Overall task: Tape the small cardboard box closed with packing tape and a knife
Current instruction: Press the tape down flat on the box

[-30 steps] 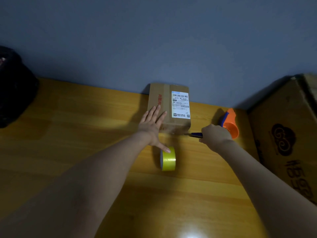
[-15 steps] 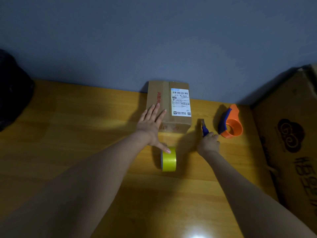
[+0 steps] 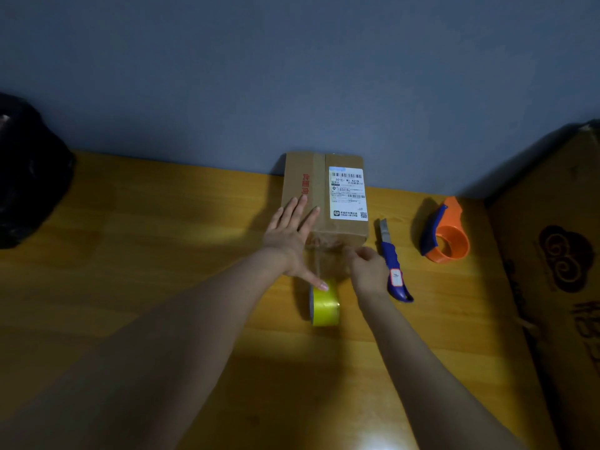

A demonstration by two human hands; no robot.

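Observation:
The small cardboard box (image 3: 319, 190) with a white shipping label lies against the wall. My left hand (image 3: 289, 235) lies flat on its near left part, fingers spread, thumb tip touching the yellow tape roll (image 3: 324, 303), which stands on edge in front of the box. A clear tape strip (image 3: 328, 261) runs from the roll up to the box's front face. My right hand (image 3: 367, 267) is curled, its fingertips pinched at the strip's right edge. The blue knife (image 3: 391, 258) lies on the table just right of that hand, blade toward the wall.
An orange and blue tape dispenser (image 3: 446, 235) sits right of the knife. A large cardboard box (image 3: 558, 271) fills the right side. A black bag (image 3: 29, 177) sits at the far left. The wooden table (image 3: 162, 238) meets a blue wall behind.
My right hand has put the knife down on the table and moved left to the tape strip. My left hand has stayed on the box.

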